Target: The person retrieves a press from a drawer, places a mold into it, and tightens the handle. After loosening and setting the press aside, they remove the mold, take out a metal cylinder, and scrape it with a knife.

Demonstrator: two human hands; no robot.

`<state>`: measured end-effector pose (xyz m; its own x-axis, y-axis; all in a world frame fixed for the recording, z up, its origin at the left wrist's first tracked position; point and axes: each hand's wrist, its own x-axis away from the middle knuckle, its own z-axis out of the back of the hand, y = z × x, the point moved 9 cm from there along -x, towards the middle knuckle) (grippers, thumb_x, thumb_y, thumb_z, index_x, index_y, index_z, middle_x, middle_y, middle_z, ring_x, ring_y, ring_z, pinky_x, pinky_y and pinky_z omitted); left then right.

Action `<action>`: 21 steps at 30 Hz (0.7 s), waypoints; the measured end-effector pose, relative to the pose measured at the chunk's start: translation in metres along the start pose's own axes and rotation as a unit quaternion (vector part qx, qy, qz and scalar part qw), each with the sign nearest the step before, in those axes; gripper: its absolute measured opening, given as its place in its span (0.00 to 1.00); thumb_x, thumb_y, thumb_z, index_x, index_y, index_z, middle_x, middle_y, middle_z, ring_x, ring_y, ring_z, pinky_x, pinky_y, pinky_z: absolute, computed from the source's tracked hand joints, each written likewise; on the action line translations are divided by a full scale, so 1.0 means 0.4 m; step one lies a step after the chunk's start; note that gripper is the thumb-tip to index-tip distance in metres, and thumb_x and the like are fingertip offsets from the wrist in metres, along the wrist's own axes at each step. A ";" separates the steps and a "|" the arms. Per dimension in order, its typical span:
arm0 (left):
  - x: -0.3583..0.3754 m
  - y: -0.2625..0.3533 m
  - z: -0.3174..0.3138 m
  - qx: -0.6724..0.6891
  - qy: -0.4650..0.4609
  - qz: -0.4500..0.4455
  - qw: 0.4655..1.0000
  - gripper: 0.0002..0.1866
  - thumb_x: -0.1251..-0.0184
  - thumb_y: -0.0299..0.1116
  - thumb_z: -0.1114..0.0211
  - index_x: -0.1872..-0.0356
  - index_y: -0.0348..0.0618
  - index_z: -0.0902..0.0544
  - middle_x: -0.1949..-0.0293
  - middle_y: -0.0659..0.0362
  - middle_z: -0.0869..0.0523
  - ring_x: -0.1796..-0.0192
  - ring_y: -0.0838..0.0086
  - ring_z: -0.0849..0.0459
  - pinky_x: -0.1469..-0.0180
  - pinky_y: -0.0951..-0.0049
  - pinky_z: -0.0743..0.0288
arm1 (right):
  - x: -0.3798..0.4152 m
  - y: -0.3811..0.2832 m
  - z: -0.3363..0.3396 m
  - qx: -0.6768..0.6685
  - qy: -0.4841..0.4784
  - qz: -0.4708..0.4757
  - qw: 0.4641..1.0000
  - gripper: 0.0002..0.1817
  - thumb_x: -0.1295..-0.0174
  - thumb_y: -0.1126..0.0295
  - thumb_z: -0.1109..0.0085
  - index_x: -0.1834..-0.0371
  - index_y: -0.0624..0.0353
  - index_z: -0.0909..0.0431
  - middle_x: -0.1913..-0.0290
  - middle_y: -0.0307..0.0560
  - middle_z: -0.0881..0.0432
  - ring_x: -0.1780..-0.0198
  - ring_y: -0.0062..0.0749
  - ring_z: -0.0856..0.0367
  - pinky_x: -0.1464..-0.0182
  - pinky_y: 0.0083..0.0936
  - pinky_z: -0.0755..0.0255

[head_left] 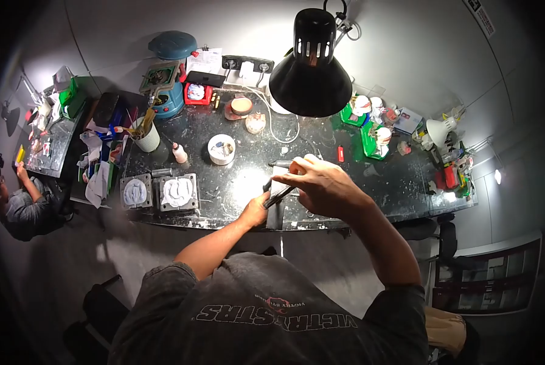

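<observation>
My left hand is closed at the front edge of the bench, fingers around a dark piece that sticks up past the thumb. My right hand curls above and to its right, back upward, index finger pointing left. A slim dark rod slants between the two hands, its upper end under my right fingers. What kind of tool it is I cannot make out. To the left, two square metal mold halves filled with white plaster lie side by side, one at the left.
A black lamp hangs over the bench. Behind the hands stand a white bowl, a small bottle and a cup of tools. Green trays with dental models sit at right. Another person works at far left.
</observation>
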<state>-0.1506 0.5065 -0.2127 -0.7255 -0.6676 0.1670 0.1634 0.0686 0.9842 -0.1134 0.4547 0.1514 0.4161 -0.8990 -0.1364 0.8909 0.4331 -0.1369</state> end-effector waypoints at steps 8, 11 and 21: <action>0.034 0.107 0.011 -0.066 0.070 -0.121 0.988 0.10 0.35 0.25 0.42 0.54 0.42 0.22 0.66 0.42 0.15 0.60 0.56 0.12 0.59 0.61 0.23 | -0.018 0.023 -0.052 0.105 -0.071 -0.070 0.990 0.23 0.33 0.54 0.39 0.82 0.57 0.22 0.76 0.41 0.21 0.74 0.37 0.17 0.73 0.34 0.25; 0.021 0.071 0.013 -0.067 0.066 -0.065 0.993 0.08 0.35 0.26 0.42 0.56 0.42 0.23 0.69 0.42 0.16 0.61 0.54 0.13 0.59 0.61 0.23 | -0.031 0.000 -0.010 0.042 -0.051 -0.046 0.997 0.14 0.33 0.59 0.38 0.72 0.57 0.17 0.73 0.42 0.19 0.70 0.38 0.16 0.69 0.35 0.24; 0.045 0.127 0.010 -0.043 0.088 -0.167 0.981 0.06 0.34 0.23 0.45 0.60 0.43 0.22 0.70 0.46 0.19 0.64 0.57 0.17 0.59 0.62 0.25 | 0.082 -0.415 0.452 -0.243 0.188 0.186 0.933 0.09 0.41 0.69 0.36 0.58 0.52 0.12 0.70 0.31 0.16 0.74 0.15 0.18 0.75 0.16 0.25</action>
<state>-0.1581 0.5012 -0.1593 -0.6231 -0.7601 -0.1845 -0.0023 -0.2341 0.9722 -0.2147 0.3418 0.3472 0.5061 -0.6340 -0.5847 0.4718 0.7710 -0.4277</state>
